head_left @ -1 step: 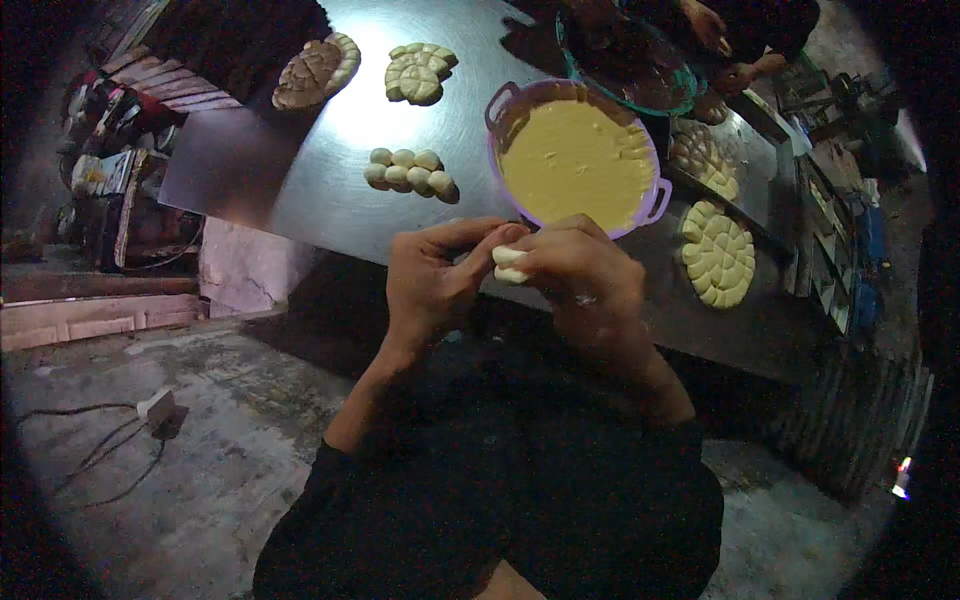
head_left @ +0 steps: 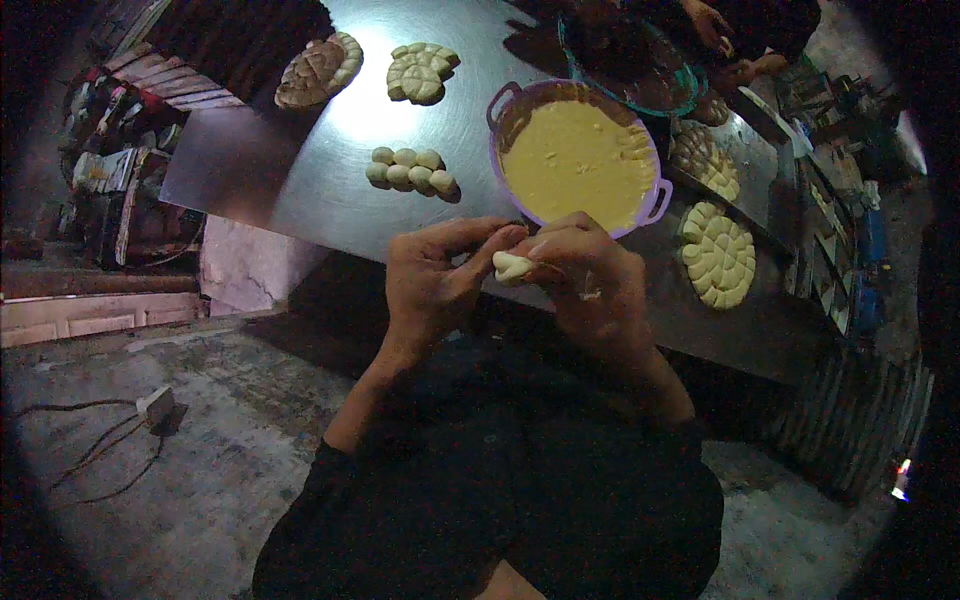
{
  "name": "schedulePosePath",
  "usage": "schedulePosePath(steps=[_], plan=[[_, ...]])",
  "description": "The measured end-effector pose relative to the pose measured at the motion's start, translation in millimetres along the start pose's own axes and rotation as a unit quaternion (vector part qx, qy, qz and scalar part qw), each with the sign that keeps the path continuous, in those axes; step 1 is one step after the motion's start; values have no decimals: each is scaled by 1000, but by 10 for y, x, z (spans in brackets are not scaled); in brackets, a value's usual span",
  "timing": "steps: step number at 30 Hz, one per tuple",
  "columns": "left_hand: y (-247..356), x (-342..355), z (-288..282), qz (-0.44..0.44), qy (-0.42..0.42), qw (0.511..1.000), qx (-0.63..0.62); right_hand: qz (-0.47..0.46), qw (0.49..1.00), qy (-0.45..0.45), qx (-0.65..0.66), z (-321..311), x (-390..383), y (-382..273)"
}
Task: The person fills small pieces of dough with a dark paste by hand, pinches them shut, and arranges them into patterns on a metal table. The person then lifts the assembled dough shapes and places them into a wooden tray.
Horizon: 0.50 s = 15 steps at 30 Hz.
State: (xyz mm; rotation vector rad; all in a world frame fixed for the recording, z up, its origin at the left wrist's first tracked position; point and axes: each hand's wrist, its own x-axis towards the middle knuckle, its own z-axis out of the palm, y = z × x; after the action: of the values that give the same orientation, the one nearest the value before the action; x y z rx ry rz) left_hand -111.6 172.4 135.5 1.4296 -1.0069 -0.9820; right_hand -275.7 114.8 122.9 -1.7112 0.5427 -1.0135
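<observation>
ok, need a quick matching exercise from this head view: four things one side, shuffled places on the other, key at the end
Things
1. Pale dough piece
2. Yellow mixture
3. Two rows of small dough balls
4. White block with cords

Places
A. On the metal table, left of the mixture
B. On the grey floor, at the picture's left
C. In the right hand's fingers
D. Inside the purple basin

Pairs: 1-C, 2-D, 3-A, 4-B
</observation>
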Motion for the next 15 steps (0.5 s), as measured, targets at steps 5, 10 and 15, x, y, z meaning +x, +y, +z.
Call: schedulePosePath(steps=[5, 10, 15], plan=[[-30, -55, -110, -26, 4, 999, -18, 23, 990, -66, -119, -4, 154, -101], [-210, 83, -388, 75, -81, 989, -98, 59, 995, -46, -65, 176, 393, 1], [-395, 405, -739, -83, -48, 986, -138, 14, 997, -63, 42, 494, 712, 197]])
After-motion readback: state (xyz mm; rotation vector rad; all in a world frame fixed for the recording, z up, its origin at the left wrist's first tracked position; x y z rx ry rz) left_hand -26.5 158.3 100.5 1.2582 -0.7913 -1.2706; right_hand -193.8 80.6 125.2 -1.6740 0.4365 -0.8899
